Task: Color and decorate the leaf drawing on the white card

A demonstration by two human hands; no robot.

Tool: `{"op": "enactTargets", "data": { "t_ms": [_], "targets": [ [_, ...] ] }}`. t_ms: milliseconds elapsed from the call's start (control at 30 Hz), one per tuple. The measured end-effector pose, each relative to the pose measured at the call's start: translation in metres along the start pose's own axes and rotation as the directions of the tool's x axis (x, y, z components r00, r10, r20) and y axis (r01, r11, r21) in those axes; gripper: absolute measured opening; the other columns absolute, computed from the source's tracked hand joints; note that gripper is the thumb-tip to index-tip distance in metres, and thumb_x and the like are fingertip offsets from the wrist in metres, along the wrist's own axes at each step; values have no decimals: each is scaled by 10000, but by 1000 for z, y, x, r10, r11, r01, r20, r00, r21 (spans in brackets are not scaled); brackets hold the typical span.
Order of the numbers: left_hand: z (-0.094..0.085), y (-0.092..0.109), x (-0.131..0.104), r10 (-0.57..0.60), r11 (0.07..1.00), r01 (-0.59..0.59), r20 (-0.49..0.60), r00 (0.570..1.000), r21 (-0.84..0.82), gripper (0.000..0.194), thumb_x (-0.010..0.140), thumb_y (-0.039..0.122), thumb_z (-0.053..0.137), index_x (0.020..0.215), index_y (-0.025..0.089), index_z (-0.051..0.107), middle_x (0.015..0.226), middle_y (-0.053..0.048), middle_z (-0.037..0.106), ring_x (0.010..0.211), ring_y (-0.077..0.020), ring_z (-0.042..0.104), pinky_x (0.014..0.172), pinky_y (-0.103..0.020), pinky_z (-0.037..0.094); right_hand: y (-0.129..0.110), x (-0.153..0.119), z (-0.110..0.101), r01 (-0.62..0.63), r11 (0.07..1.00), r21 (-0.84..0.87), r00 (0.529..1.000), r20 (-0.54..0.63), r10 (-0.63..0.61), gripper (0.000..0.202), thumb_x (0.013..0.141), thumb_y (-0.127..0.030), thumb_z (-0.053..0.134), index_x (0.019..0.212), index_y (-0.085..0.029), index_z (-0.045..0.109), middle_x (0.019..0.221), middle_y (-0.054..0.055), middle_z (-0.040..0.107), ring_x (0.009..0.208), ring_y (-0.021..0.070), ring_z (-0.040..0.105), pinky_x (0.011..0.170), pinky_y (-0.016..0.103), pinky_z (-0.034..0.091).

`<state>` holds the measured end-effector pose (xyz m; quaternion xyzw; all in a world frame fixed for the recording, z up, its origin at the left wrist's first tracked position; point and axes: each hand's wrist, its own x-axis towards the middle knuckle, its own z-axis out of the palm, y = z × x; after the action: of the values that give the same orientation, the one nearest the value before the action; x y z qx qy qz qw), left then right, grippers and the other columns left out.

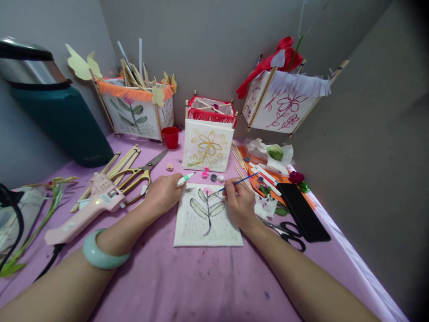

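On the lilac desk, a flower-painted canvas panel lies between the left hand, clasping a white-green marker, and the right hand, nearer the pink bloom, pinching a blue paintbrush pointing left.

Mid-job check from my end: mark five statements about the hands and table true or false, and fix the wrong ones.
1. The right hand holds a blue paintbrush. True.
2. The bangle is on the right arm. False: the mint-green bangle is on the left.
3. The left hand holds a white-and-green pen. True.
4. The phone lies on the painted canvas. False: the black phone lies right of the painted canvas.
5. The small cup is blue. False: the small cup is red.
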<state>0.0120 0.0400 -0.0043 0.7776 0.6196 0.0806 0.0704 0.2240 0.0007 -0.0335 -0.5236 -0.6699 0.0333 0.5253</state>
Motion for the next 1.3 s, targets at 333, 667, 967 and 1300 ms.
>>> {"op": "enactTargets", "data": {
  "t_ms": [333,667,967,1300],
  "targets": [
    [1,-1,0,17,1000,-17,-16,1000,-19,317,861,395,338,919,232,604,835,-94,690,781,-245,629,585,-296,350,5,2,0,-45,998,-36,998,-49,43,217,897,-299,462,742,-187,564,597,1,591,534,125,567,558,245,420],
    [1,-1,0,0,1000,-1,-23,1000,-27,303,853,380,357,910,223,610,836,-85,689,783,-237,626,579,-285,338,6,4,-3,-42,994,-101,991,-133,28,237,882,-297,474,693,-179,554,594,8,600,543,128,566,594,258,430],
    [2,-4,0,2,981,-32,-152,988,-193,270,859,361,390,825,196,602,735,-70,651,688,-195,589,592,-273,337,9,4,-3,-60,995,79,993,-94,67,150,901,-259,445,868,-184,570,756,16,621,618,123,609,586,249,471],
    [-9,14,-11,138,449,-1,68,988,-894,341,831,462,477,811,154,623,550,23,524,431,-83,419,471,-227,300,-6,5,-13,301,953,5,953,-4,-301,212,847,-126,518,1023,-208,603,887,51,643,820,168,607,740,327,483]
  ]
}}
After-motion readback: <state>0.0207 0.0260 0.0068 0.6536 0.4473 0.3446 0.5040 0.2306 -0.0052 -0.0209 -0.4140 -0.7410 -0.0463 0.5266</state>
